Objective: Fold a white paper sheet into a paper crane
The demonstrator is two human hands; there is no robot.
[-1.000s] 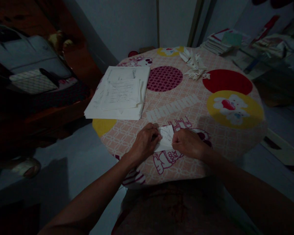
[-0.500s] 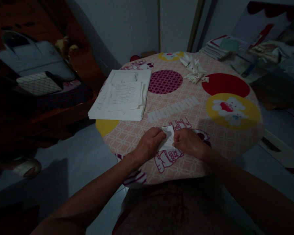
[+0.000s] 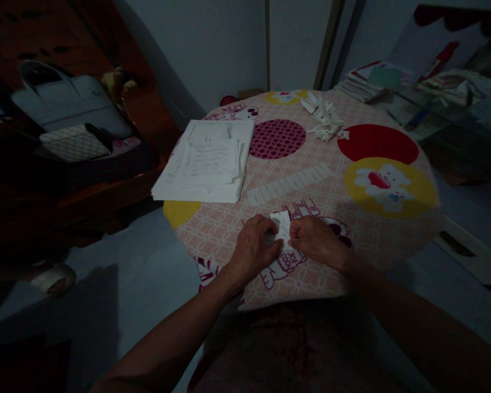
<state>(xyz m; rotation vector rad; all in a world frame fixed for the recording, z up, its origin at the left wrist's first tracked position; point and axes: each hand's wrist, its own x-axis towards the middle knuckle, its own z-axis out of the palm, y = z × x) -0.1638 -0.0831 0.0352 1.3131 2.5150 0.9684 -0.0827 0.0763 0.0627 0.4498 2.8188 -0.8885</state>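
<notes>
Forward-and-down head view over table (image 3: 213,229)

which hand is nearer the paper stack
Left: the left hand is in front and right of the paper stack; the right hand is farther right, across the small paper.

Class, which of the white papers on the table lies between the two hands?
The small white paper, between the left hand and right hand; the large stack lies beyond, leftward, the pale heap at the far side.

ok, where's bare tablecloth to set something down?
Bare: purple patterned circle between paper stack and white paper pieces; yellow bear print, right of the right hand. Crowded: near front, where left hand and right meet small paper sheet.
</notes>
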